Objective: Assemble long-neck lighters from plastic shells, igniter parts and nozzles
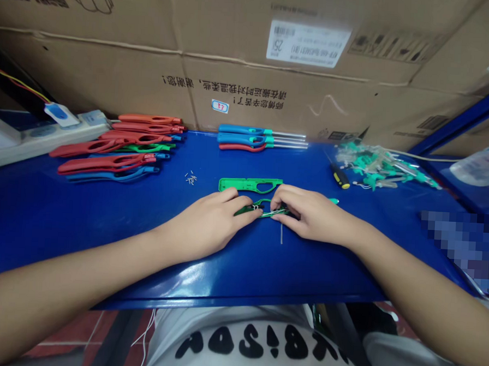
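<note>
Near the middle of the blue tabletop [325, 280], our left hand [212, 217] holds the left end of a green handle half [243, 210], fingers narrowed on it; our right hand [312, 213] has its finger and thumb drawn close at the other end, though we cannot tell whether they pinch the plastic or the white wires [276, 212]; to do this well, we judge, we should keep the left grip steady, lay each wire flat inside the rim and leave none across the edge, where it could be nipped; a light touch should serve best, as such thin wires may spring up. Just beyond lies a second green handle half [237, 183]; a thin clear strip [281, 234] lies just on our side of the right fingers; small metal pieces [191, 178], perhaps screws, lie loose to the left, in no tray; farther right, green and clear parts [387, 166] lie heaped, perhaps bagged, we cannot tell; behind stand cardboard boxes [131, 62], their contents hidden.
</note>
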A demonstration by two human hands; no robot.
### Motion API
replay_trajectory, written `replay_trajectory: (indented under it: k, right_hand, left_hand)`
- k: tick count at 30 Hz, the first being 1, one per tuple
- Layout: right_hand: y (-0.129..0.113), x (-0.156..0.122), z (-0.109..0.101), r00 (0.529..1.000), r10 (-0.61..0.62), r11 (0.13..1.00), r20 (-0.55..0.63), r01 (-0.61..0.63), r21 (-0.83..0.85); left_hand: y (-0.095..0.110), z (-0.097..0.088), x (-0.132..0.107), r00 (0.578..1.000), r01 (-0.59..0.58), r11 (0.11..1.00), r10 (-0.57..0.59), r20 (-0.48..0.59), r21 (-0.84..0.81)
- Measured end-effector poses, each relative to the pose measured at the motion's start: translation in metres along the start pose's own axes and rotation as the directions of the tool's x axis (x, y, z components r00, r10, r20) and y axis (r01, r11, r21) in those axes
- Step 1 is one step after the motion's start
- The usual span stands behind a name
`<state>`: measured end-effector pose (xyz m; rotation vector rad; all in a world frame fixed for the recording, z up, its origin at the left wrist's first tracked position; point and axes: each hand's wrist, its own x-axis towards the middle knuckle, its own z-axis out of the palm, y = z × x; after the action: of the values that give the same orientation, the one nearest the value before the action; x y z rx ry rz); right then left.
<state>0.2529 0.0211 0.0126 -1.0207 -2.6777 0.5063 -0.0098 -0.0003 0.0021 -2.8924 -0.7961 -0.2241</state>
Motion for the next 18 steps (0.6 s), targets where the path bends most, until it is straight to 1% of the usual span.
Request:
replay_trajectory:
  k: [7, 12, 18]
  right_hand:
    - [-0.0008, -0.0016, -0.0011, 1.0, 0.006, 1.0, -0.012, -0.006, 0.009]
    - [-0.0017, -0.0009, -0.0022, 1.0, 0.004, 1.0, 0.006, -0.004, 0.007]
    - [-0.0024, -0.0005, -0.0035, 1.0, 0.002, 1.0, 0.01, -0.002, 0.011]
  left_hand:
    - [-0.0005, -0.0001, -0.0006, 1.0, -0.015, 1.0, 0.015, 0.003, 0.022]
    - [0.0001, -0.001, 0.0002, 1.0, -0.023, 0.999, 0.023, 0.012, 0.033]
    - [0.001, -0.0019, 0.0004, 1.0, -0.01, 1.0, 0.01, 0.011, 0.027]
